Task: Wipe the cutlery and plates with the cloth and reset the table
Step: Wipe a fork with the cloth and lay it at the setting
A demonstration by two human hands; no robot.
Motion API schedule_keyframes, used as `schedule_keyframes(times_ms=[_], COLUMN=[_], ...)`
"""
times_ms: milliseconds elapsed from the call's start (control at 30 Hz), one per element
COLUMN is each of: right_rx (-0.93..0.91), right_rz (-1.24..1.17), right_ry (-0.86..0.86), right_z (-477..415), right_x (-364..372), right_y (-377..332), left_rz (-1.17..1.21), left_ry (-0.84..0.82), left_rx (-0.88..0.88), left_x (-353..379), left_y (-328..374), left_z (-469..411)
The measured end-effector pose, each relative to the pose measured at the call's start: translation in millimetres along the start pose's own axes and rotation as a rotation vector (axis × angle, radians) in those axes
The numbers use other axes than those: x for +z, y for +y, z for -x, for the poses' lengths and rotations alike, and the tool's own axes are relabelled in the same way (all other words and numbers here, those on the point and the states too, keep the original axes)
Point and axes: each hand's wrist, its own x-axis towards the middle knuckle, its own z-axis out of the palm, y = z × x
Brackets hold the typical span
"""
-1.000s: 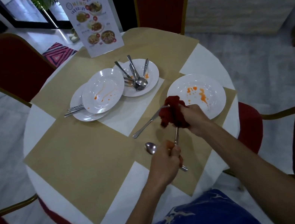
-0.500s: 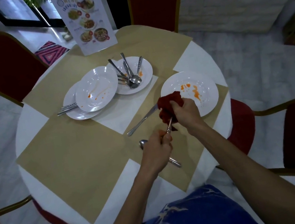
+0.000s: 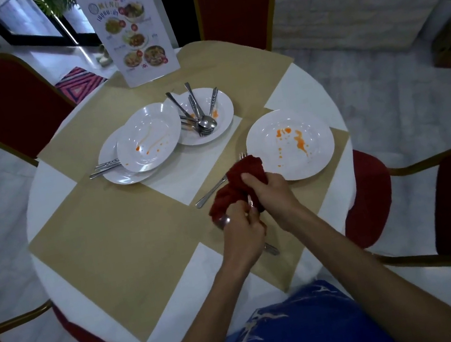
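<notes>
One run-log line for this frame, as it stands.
step: wiping | left hand: holds utensil | right hand: grips red cloth over it | near plate: orange stains

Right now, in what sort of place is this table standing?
Most likely a restaurant dining room: a standing menu card with dish photos, red chairs around the round table, and sauce-stained plates.

A printed menu card [image 3: 130, 33] stands upright. Just right of it rises a red chair [image 3: 236, 0] with a gold frame, and another red chair [image 3: 5, 107] sits to its left. Behind its left side are a pink patterned rug [image 3: 79, 83] and a green plant [image 3: 53, 2].
</notes>
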Motion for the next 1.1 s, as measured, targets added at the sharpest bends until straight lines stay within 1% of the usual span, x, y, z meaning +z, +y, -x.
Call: schedule_keyframes(times_ms=[100,267,333,400,467,533,567,633,667,733,767,833,867,900,1000,1033,1100], right_rx=[0.003,-0.008,0.001,0.022,0.040,0.071,0.078,0.066,0.050,0.008,-0.003,0.009,0.015,0.014,-0.009,-0.016,-0.026], right_rz=[-0.033,-0.016,-0.029,-0.114,-0.190,-0.167,-0.160,-0.157,-0.166,-0.142,-0.105,-0.051,-0.029,-0.013,0.037,0.061,0.136], right_ry=[0.067,0.141,0.267,0.376,0.387,0.295,0.202,-0.019,-0.084,-0.070,-0.034,0.003,0.013,0.009,-0.095,-0.137,-0.208], right_z=[-5.0,-19.4,-30.4,-36.0,-29.7,-16.9,-7.7,9.1,14.5,16.1,14.3,13.1,14.1,15.9,25.1,27.7,32.5], right_x=[-5.9,-23.2,-38.0,-57.4,-67.9,-63.9,-55.7,-35.1,-26.2,-17.1,-17.4,-24.3,-29.3,-33.3,-36.9,-34.2,-26.0], right_y=[-7.7,-10.4,-12.6,-18.2,-20.5,-15.6,-12.8,-6.5,-2.8,3.1,4.4,3.6,1.9,0.5,-2.9,-3.2,-3.9], left_rz=[-0.011,-0.035,-0.005,0.083,0.147,0.161,0.143,0.101,0.102,0.122,0.080,-0.079,-0.120,-0.116,0.043,0.078,0.091], left_ry=[-0.047,-0.109,-0.133,-0.113,-0.046,0.000,-0.004,-0.062,-0.104,-0.188,-0.233,-0.302,-0.290,-0.237,0.061,0.107,0.070], left_rx=[0.017,-0.001,-0.032,-0.080,-0.116,-0.115,-0.100,-0.064,-0.061,-0.084,-0.083,-0.064,-0.064,-0.071,-0.071,-0.049,-0.007], left_x=[0.9,-11.9,-18.3,-22.9,-26.3,-26.3,-23.8,-14.1,-8.1,-1.0,-1.8,-11.2,-17.9,-25.3,-48.4,-53.8,-55.5], left_y=[-0.4,6.7,1.6,-4.8,-9.6,-9.1,-6.4,0.2,0.8,-1.7,-4.5,-11.8,-13.9,-15.4,-14.8,-10.8,-0.7], left_z=[7.0,9.4,15.6,21.1,19.5,13.3,10.7,8.8,8.5,8.5,7.6,3.4,0.9,-3.3,-21.7,-27.2,-32.2])
